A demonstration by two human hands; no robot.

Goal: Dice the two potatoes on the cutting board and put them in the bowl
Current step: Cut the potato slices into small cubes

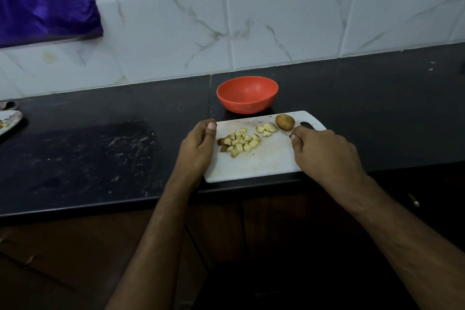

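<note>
Right hand (pixel 324 151) grips thin metal knife (pixel 279 129) | whole brown potato (pixel 285 122) just beyond its blade, nearest this hand | left hand (pixel 201 143) curled on white plastic cutting board (pixel 264 163) edge

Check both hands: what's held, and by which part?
Right hand grips a knife by its handle, hidden inside the fingers; the blade points at the whole potato. Left hand holds the cutting board by its left edge.
</note>
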